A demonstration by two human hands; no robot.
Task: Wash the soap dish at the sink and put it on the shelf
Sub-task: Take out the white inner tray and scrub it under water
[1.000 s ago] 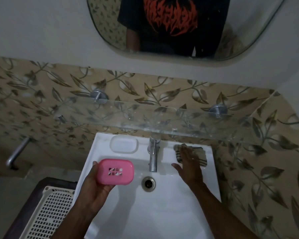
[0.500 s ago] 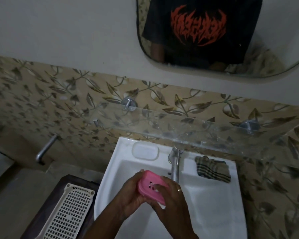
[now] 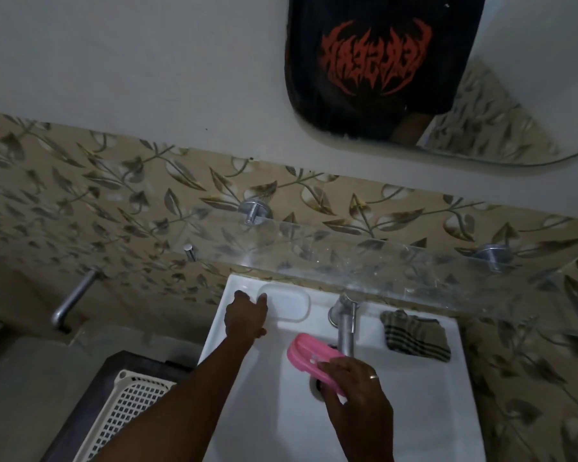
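Observation:
The pink soap dish (image 3: 306, 356) is over the white sink (image 3: 414, 395), just left of the metal tap (image 3: 345, 331) and above the drain. My right hand (image 3: 356, 391) grips its near end. My left hand (image 3: 246, 316) reaches to the sink's back left corner, fingers touching the edge of a white soap bar (image 3: 289, 303) lying in the moulded recess. Above the sink runs the glass shelf (image 3: 397, 265) on two metal brackets.
A folded checked cloth (image 3: 416, 335) lies on the sink's back right ledge. A white perforated basket (image 3: 124, 415) sits on a dark stand at lower left. A metal pipe (image 3: 74, 300) sticks out of the tiled wall at left. A mirror (image 3: 414, 78) hangs above.
My left hand has let go of the pink dish and moved up left to the white soap. My right hand alone now holds the dish by the tap. The view shifted left.

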